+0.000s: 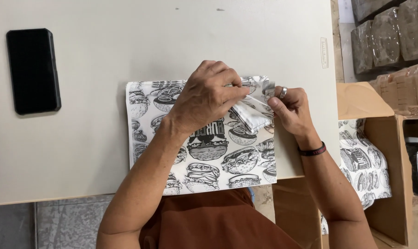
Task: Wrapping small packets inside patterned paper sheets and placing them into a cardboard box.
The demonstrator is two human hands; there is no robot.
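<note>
Left hand [204,94] pressed down on the printed sheet [204,157], fingers reaching right to pinch a folded flap [252,115] near the sheet's far right corner. Right hand [289,108] just beside it, thumb and forefinger closed on the same flap from the right edge. Both grips clamped on that paper, fingertips almost meeting. Ring on the right hand, dark band [312,150] on the right wrist.

Flap folded inward, long axis slanting from far right down toward the near left, lying between the two hands. Right hand nearer the sheet's edge, left hand nearer its middle. Rest of the sheet flat on the bench [103,152], long side running left to right, near edge hanging a touch past the bench's near edge.

Black phone [32,71] well apart on the far left of the bench, untouched.

Right of the bench, an open cardboard box [393,184] on the floor side, holding more printed sheets [363,166] of the same burger pattern, stacked and curling up one wall. Beyond it, wrapped bundles [388,32] stacked at far right.
</note>
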